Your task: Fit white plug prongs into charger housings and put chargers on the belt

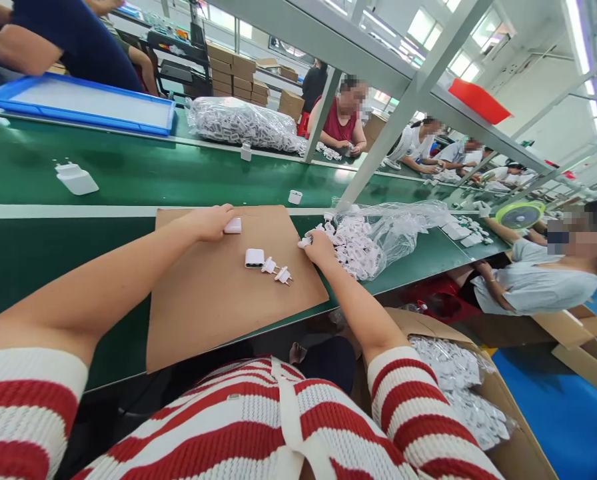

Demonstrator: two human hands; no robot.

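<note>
My left hand [214,223] is closed on a white charger housing [233,226] over the far part of a brown cardboard sheet [203,307]. My right hand [321,249], by the sheet's right edge, has its fingers pinched on a small white plug piece [304,242]; its exact shape is partly hidden. Right beside that hand lies a heap of white plug pieces [358,250] spilling from a clear plastic bag [403,223]. Between my hands, another white charger housing [254,258] rests on the cardboard, its dark end facing me. Two loose plug pieces with pins, a nearer one [283,275] and a farther one [269,265], lie next to it.
Beyond the cardboard runs a green conveyor belt [153,173] carrying several white chargers, one [76,179] at left. A full plastic bag [243,123] and a blue tray [78,103] stand behind it. A slanted metal post [378,150] rises beyond my right hand. Co-workers sit along the line.
</note>
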